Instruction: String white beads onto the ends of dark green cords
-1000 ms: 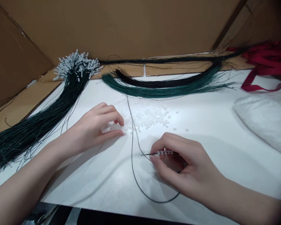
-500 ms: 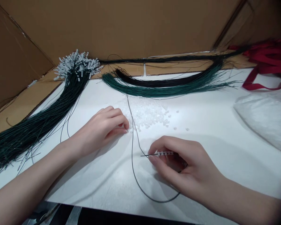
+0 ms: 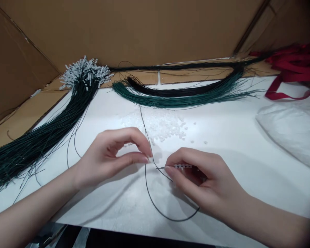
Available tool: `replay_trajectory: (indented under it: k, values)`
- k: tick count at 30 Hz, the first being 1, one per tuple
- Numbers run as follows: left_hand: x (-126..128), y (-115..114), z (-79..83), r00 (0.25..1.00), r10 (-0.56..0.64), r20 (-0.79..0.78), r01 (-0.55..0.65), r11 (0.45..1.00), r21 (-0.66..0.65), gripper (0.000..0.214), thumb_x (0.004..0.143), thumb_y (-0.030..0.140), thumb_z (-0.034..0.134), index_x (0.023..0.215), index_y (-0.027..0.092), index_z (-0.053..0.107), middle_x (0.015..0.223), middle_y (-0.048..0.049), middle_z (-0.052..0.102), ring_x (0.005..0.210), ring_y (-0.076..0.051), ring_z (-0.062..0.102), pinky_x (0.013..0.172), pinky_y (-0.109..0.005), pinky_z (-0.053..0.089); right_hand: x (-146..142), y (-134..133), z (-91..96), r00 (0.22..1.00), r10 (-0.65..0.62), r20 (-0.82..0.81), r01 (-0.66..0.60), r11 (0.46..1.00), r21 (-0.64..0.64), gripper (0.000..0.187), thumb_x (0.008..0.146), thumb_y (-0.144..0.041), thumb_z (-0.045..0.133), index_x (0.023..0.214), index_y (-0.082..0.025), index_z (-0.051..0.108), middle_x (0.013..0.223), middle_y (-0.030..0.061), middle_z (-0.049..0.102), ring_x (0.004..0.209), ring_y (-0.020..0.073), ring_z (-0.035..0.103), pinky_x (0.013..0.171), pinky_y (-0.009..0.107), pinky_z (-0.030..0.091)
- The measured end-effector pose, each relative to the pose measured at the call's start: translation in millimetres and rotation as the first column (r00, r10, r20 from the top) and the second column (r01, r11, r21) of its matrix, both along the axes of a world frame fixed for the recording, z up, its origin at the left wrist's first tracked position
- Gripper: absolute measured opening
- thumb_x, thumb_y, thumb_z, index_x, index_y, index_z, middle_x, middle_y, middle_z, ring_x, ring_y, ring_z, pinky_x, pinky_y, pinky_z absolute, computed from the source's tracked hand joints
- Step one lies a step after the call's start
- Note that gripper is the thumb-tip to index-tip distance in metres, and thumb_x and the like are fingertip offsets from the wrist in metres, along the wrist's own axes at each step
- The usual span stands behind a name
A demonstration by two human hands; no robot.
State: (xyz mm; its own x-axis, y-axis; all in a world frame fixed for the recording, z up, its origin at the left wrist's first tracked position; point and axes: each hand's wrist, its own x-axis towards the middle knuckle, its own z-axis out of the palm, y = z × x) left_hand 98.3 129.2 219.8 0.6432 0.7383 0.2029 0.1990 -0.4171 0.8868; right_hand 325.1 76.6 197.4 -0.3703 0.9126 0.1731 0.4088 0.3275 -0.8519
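Note:
Between thumb and forefinger, my right hand [image 3: 198, 182] pinches a thin dark cord [image 3: 167, 219] close to its tip. Several small white beads [image 3: 182, 166] are strung on that cord, inside the curl of my fingers. The cord's bare tip points left, and the rest hangs in a loop below. My left hand [image 3: 119, 155] is closed in a pinch on a tiny white bead [image 3: 150, 159], a short way left of the cord's tip and apart from it. A scattered pile of loose white beads [image 3: 165, 125] lies behind both hands.
At left lies a thick bundle of dark green cords [image 3: 74, 106] with white beaded ends [image 3: 86, 74]. More green and black cords [image 3: 181, 100] curve across the back. Red ribbon [image 3: 284, 89] and a translucent plastic bag [image 3: 291, 127] are at right. Cardboard walls [image 3: 144, 31] enclose the white tabletop [image 3: 113, 213].
My left hand has moved from the edge of the bead pile toward the right and nearer me, with a bead in its pinch. My right hand has barely moved.

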Motion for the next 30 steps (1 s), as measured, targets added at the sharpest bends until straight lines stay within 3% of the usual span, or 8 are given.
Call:
replay_trajectory:
  k: [5, 12, 26, 30]
  values:
    - [12, -7, -12.3, 0.992, -0.047, 0.117, 0.071, 0.975, -0.211, 0.012, 0.084, 0.007, 0.071, 0.089, 0.016, 0.065, 0.087, -0.003, 0.067, 0.084, -0.013, 0.064, 0.076, -0.023, 0.053, -1, 0, 0.8, 0.999, -0.018, -0.037, 0.019, 0.999, 0.028, 0.012, 0.088, -0.013, 0.057, 0.079, -0.019, 0.062, 0.061, -0.0033, 0.052, 0.049, 0.0073, 0.039, 0.043, 0.021, 0.031]
    - [15, -7, -18.5, 0.972, -0.008, 0.234, 0.081, 0.948, -0.308, 0.022, 0.078, 0.001, 0.074, 0.092, 0.017, 0.066, 0.088, -0.0022, 0.067, 0.083, -0.011, 0.064, 0.075, -0.019, 0.055, 0, 0, 0.7, 0.998, -0.031, -0.052, 0.034, 0.997, 0.073, 0.012, 0.086, -0.011, 0.059, 0.078, -0.018, 0.063, 0.061, -0.0039, 0.053, 0.047, 0.0064, 0.038, 0.042, 0.021, 0.029]
    - [17, -11, -20.9, 0.983, -0.037, 0.182, 0.093, 0.947, -0.308, 0.013, 0.082, 0.008, 0.072, 0.091, 0.016, 0.068, 0.087, -0.0042, 0.066, 0.082, -0.013, 0.063, 0.075, -0.024, 0.056, -1, -1, -0.1, 0.997, -0.029, -0.069, 0.031, 0.999, 0.04, 0.013, 0.088, -0.012, 0.058, 0.078, -0.019, 0.062, 0.06, -0.0034, 0.052, 0.047, 0.0072, 0.039, 0.041, 0.022, 0.029]
    - [17, -10, -19.4, 0.988, -0.013, 0.153, 0.048, 0.972, -0.228, 0.009, 0.083, 0.012, 0.072, 0.091, 0.017, 0.071, 0.087, -0.0051, 0.066, 0.08, -0.014, 0.063, 0.07, -0.024, 0.054, 0, -1, -0.4, 0.997, -0.027, -0.072, 0.031, 0.998, 0.046, 0.013, 0.087, -0.011, 0.058, 0.078, -0.019, 0.063, 0.06, -0.0037, 0.052, 0.048, 0.0066, 0.039, 0.041, 0.021, 0.029]
